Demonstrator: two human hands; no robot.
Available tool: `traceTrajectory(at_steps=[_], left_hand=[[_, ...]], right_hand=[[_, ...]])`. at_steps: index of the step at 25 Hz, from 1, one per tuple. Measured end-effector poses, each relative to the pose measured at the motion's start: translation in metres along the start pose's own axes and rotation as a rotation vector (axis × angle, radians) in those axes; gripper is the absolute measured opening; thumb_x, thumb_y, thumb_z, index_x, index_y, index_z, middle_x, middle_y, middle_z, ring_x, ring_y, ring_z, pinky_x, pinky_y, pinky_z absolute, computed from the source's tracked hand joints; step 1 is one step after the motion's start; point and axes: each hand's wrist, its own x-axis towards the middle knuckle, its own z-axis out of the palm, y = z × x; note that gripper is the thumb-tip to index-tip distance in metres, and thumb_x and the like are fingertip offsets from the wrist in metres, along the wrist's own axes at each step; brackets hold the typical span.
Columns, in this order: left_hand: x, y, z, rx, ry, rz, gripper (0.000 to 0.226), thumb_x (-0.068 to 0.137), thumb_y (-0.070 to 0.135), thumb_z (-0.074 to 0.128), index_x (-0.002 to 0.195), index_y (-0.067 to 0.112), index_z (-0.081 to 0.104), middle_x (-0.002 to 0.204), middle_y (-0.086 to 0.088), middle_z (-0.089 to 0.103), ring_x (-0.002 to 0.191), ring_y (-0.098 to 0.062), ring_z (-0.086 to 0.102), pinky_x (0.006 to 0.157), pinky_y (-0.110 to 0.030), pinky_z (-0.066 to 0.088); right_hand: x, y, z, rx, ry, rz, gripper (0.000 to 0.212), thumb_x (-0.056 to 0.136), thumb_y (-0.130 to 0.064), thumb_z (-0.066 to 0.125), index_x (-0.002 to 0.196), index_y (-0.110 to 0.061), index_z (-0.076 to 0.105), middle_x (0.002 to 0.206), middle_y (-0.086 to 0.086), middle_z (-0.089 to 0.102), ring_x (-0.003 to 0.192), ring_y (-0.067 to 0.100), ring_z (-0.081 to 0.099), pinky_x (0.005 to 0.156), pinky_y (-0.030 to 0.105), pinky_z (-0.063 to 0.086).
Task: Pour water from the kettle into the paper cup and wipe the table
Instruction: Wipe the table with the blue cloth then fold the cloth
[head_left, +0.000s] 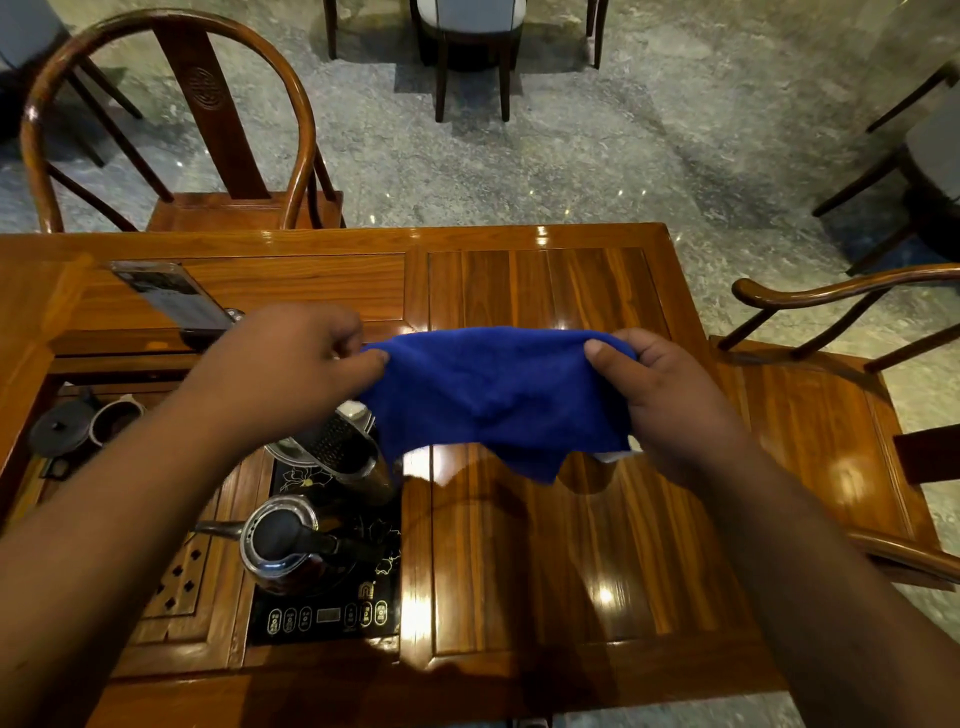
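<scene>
Cloth (498, 395), deep blue and rumpled, hangs stretched above the worktop (571, 545), left hand (291, 358) and right hand (660, 395) each pinching an end tight; kettle (283, 540) sits near-left.

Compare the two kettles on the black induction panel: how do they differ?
The near kettle stands fully in view, with a dark lid and black handle. The far kettle is partly hidden under the left hand and blue cloth, showing a perforated metal part. Both are shiny metal and sit on the black induction panel.
</scene>
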Motion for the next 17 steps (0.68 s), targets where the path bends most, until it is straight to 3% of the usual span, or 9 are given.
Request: traceTrajectory(at_steps=[2,5,8,10,12,14,15,17], left_hand=[[0.003,0.023,0.012,-0.096,-0.059,-0.048,0.033,0.098,0.043,0.062,0.078,0.017,0.063,0.074,-0.003,0.064,0.068,-0.020,0.059,0.060,-0.035,0.048],[0.007,0.053,0.043,-0.437,-0.150,-0.141,0.038,0.098,0.044,0.065,0.075,0.014,0.063,0.065,0.000,0.060,0.058,-0.017,0.053,0.051,-0.028,0.041],[0.009,0.058,0.070,-0.682,-0.230,-0.176,0.036,0.101,0.040,0.063,0.080,0.011,0.067,0.067,-0.002,0.062,0.062,-0.016,0.056,0.060,-0.033,0.044],[0.005,0.054,0.083,-0.802,-0.246,-0.170,0.035,0.104,0.035,0.059,0.087,0.006,0.070,0.073,-0.005,0.064,0.068,-0.018,0.058,0.068,-0.038,0.046],[-0.001,0.050,0.099,-0.912,-0.148,-0.230,0.027,0.104,0.025,0.057,0.090,0.009,0.072,0.076,-0.004,0.066,0.072,-0.017,0.058,0.070,-0.035,0.046],[-0.005,0.044,0.118,-1.017,0.025,-0.355,0.011,0.098,0.013,0.060,0.095,0.018,0.069,0.085,-0.001,0.067,0.079,-0.017,0.060,0.071,-0.031,0.046],[-0.007,0.041,0.128,-1.018,0.064,-0.403,0.013,0.088,0.015,0.065,0.100,0.022,0.066,0.093,0.000,0.067,0.085,-0.018,0.062,0.073,-0.030,0.048],[-0.011,0.036,0.146,-1.070,-0.023,-0.465,0.044,0.066,0.024,0.066,0.109,0.026,0.060,0.106,0.000,0.066,0.099,-0.019,0.065,0.079,-0.032,0.051]], right_hand=[[0.001,-0.001,0.019,0.003,-0.064,0.030,0.024,0.104,-0.039,0.057,0.114,-0.021,0.067,0.109,0.006,0.073,0.101,0.027,0.072,0.086,0.048,0.060],[0.003,0.003,0.044,0.032,-0.248,0.055,0.025,0.104,-0.029,0.061,0.124,-0.014,0.062,0.115,0.015,0.073,0.103,0.029,0.073,0.090,0.048,0.060],[0.008,0.017,0.055,0.075,-0.385,0.074,0.039,0.097,-0.010,0.071,0.131,-0.007,0.054,0.122,0.024,0.068,0.110,0.041,0.070,0.094,0.054,0.057],[0.012,0.028,0.055,0.053,-0.371,0.067,0.046,0.093,-0.002,0.073,0.133,-0.009,0.053,0.128,0.024,0.066,0.118,0.041,0.067,0.102,0.056,0.055],[0.017,0.042,0.054,0.075,-0.322,0.074,0.041,0.095,0.001,0.068,0.133,-0.010,0.055,0.129,0.022,0.067,0.120,0.039,0.067,0.103,0.056,0.054],[0.021,0.057,0.053,0.175,-0.305,0.113,0.039,0.097,-0.001,0.065,0.134,-0.010,0.056,0.132,0.021,0.067,0.124,0.039,0.066,0.106,0.056,0.054],[0.023,0.065,0.053,0.261,-0.312,0.144,0.041,0.095,-0.003,0.065,0.135,-0.009,0.057,0.134,0.023,0.066,0.126,0.040,0.065,0.108,0.057,0.052],[0.027,0.082,0.050,0.472,-0.331,0.225,0.052,0.087,-0.007,0.064,0.138,-0.005,0.057,0.139,0.027,0.063,0.131,0.043,0.061,0.113,0.058,0.047]])
